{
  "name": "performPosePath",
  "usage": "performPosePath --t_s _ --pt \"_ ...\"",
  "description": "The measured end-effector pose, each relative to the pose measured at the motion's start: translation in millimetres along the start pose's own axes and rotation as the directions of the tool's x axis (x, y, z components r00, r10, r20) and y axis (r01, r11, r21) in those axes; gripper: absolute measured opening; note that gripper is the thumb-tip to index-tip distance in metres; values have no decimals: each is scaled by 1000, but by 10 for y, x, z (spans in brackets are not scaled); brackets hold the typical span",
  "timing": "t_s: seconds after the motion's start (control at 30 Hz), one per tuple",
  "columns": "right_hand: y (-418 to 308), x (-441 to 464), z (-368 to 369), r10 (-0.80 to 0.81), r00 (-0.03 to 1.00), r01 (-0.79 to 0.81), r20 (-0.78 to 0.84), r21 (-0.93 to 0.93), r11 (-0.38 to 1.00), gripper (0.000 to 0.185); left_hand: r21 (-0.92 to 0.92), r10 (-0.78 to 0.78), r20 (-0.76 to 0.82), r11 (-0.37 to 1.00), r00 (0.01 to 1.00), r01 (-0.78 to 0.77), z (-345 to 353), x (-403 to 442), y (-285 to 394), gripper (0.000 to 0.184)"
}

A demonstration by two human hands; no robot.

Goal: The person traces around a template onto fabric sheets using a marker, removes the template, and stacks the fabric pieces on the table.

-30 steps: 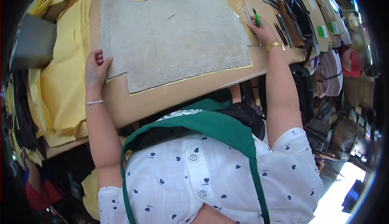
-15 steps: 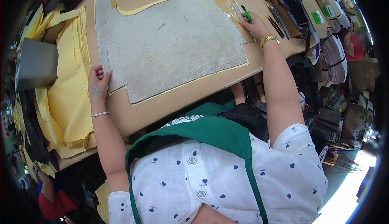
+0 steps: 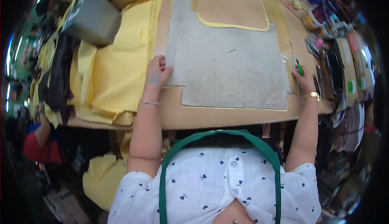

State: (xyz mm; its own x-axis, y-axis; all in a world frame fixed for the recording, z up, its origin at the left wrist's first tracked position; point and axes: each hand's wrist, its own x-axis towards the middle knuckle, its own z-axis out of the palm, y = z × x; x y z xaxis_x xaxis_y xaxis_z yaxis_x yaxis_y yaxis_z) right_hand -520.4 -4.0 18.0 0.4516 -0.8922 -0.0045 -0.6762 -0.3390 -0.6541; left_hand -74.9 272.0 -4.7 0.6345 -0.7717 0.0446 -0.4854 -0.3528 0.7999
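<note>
From my end I see the grey sheet (image 3: pixel 235 70) lying flat across the centre of the frame on the brown surface (image 3: pixel 221 120), a wide U-shaped cutout with a yellow rim at its top and yellow showing along its lower edge. I have the left hand (image 3: pixel 157 73) at the sheet's left edge, fingers curled and thumb out over the border; I cannot tell whether this grip pinches the sheet. Right of centre, the right hand (image 3: pixel 304 80) has its grip closed on a green pen (image 3: pixel 299 67), which stands up past the fingers, and that hand is at the lower right edge of the shiny tan strip (image 3: pixel 284 37) along the sheet's right side. Dark slim tools (image 3: pixel 317 83) lie just beside it, with cardboard boxes (image 3: pixel 347 68) farther right. On the left of the frame I see layered yellow material (image 3: pixel 117 76) with a grey box (image 3: pixel 97 19) on its upper part. A silver bracelet (image 3: pixel 151 102) circles the left wrist and a gold bracelet (image 3: pixel 312 96) the right. At lower left, another person's red sleeve (image 3: pixel 36 143) shows.
</note>
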Motion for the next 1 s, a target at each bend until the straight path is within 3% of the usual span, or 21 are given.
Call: performPosePath --t_s 0.13,0.23,0.33,0.4,0.43,0.53,0.6,0.67,0.83,0.93,1.0 --pt "110 155 -128 167 985 -162 46 -98 982 31 -182 -141 35 973 989 145 -213 -139 126 42" --pt "-70 272 -74 100 991 -115 -94 -173 978 29 -260 -161 87 949 983 179 -346 -179 237 38" --pt "-622 378 358 -67 992 63 -103 -39 997 30 -291 -118 61 948 991 131 -312 -14 292 34" --pt "-1334 334 691 -137 990 142 37 -244 959 27 -204 -47 26 978 999 51 -239 263 358 32" --pt "-1483 344 900 -314 945 325 95 -138 936 23 -159 -6 13 987 1000 8 -200 411 387 32" --pt "-2042 274 1399 -525 821 532 225 30 846 27 -114 117 -1 987 993 -117 3 1113 297 35" --pt "-2217 184 1690 -657 705 658 267 101 747 20 50 161 -2 986 987 -160 83 1542 441 40" --pt "-2203 67 1937 -678 690 699 254 10 715 19 153 181 1 972 984 -179 181 2006 539 43" --pt "-2151 123 1893 -693 669 692 271 115 713 25 405 123 -58 910 991 -89 457 3160 528 46" --pt "-2142 176 1888 -695 659 682 288 162 714 28 521 206 -6 836 978 -173 536 3592 585 47" --pt "-2111 175 1895 -685 666 664 294 184 724 30 496 193 171 831 966 -253 621 3756 703 49"
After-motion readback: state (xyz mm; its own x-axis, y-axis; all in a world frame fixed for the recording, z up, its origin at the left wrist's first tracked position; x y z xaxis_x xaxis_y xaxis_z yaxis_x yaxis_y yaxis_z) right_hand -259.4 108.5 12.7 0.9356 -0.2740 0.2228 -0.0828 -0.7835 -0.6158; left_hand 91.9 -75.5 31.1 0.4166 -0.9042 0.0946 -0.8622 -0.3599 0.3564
